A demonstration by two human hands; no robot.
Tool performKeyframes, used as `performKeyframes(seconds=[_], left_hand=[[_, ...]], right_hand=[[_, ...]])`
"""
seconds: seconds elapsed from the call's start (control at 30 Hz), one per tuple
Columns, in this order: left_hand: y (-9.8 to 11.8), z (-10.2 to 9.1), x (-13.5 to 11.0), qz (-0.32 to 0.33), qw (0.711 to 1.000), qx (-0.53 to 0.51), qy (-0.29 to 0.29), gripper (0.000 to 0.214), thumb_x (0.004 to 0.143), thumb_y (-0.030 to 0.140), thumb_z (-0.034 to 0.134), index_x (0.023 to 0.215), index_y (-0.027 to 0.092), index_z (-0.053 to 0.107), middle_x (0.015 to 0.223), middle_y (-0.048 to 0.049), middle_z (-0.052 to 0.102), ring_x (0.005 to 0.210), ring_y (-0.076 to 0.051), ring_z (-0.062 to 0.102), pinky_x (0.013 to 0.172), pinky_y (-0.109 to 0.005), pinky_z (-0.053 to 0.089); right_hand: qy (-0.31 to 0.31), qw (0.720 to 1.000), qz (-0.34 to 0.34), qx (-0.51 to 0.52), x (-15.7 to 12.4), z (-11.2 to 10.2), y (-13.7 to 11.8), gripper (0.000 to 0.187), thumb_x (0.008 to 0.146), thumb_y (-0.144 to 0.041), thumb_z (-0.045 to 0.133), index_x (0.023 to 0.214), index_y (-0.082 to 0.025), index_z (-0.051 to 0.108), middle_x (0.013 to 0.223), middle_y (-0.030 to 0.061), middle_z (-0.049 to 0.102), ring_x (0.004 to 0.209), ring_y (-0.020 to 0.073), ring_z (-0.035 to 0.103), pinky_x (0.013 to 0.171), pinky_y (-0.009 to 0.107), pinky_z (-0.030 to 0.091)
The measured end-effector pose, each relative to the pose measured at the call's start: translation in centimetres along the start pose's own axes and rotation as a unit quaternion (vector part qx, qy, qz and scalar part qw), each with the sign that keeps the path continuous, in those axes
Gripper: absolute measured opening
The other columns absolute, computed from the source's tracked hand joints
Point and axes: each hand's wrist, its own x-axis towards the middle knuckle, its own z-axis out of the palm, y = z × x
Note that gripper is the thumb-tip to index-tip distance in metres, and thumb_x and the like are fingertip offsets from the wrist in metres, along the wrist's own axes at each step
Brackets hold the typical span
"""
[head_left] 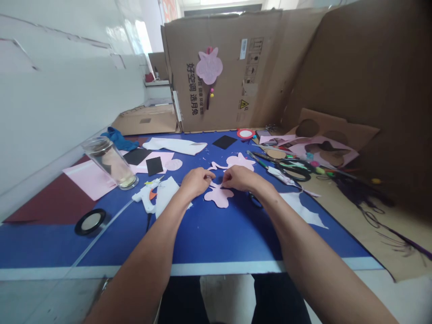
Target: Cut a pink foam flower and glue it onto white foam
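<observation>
A pink paper cutout (219,197) with rounded lobes lies on the blue tabletop, its upper end between my two hands. My left hand (197,181) is closed, thumb and fingers pinched at the cutout's upper left edge. From the other side my right hand (240,178) also pinches at the cutout's upper right edge. A small dark spot shows under those fingertips; whether it is a shadow or a piece is unclear. Just beyond my hands lies a second pink cutout (240,162) with pointed ears, and a curled pink scrap (218,166) beside it.
To the left are a white glue gun (145,196), a tall glass (113,164), black tape (90,222) and pink sheets (89,180). Scissors (293,171), a pen (258,159) and white felt (303,209) lie right. A cardboard panel (229,99) bearing a pink ornament (209,67) stands behind.
</observation>
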Motion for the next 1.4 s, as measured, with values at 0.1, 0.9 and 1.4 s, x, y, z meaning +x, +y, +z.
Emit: performKeyframes(seconds=[0.1, 0.9, 1.4], left_hand=[[-0.1, 0.2, 0.0, -0.012, 0.999, 0.04, 0.007, 0.036, 0.092, 0.014, 0.06, 0.107, 0.029, 0.088, 0.122, -0.0073, 0.081, 0.111, -0.027, 0.074, 0.098, -0.036, 0.055], [-0.6, 0.8, 0.3, -0.031, 0.993, -0.047, 0.1, 0.023, 0.086, 0.017, 0.07, 0.101, 0.025, 0.086, 0.103, -0.0118, 0.077, 0.091, -0.03, 0.071, 0.09, -0.04, 0.053], [0.3, 0.5, 0.1, -0.061, 0.914, -0.4, 0.014, 0.028, 0.071, 0.033, 0.085, 0.094, 0.018, 0.077, 0.075, -0.0015, 0.069, 0.067, -0.016, 0.061, 0.064, -0.027, 0.045]], right_hand=[[0.0, 1.0, -0.007, 0.002, 0.0, 0.0, 0.1, 0.01, 0.083, -0.026, 0.081, 0.09, -0.022, 0.087, 0.083, 0.0027, 0.081, 0.074, 0.0185, 0.07, 0.06, 0.025, 0.042], [0.026, 0.999, -0.019, 0.007, 0.0, 0.2, -0.1, 0.009, 0.084, -0.016, 0.075, 0.086, -0.02, 0.082, 0.082, 0.0057, 0.08, 0.071, 0.0186, 0.068, 0.061, 0.026, 0.04], [0.116, 0.98, -0.076, 0.142, 0.0, -0.9, 0.2, 0.005, 0.085, -0.017, 0.07, 0.081, -0.02, 0.071, 0.076, -0.0003, 0.073, 0.071, 0.0156, 0.061, 0.064, 0.025, 0.038]])
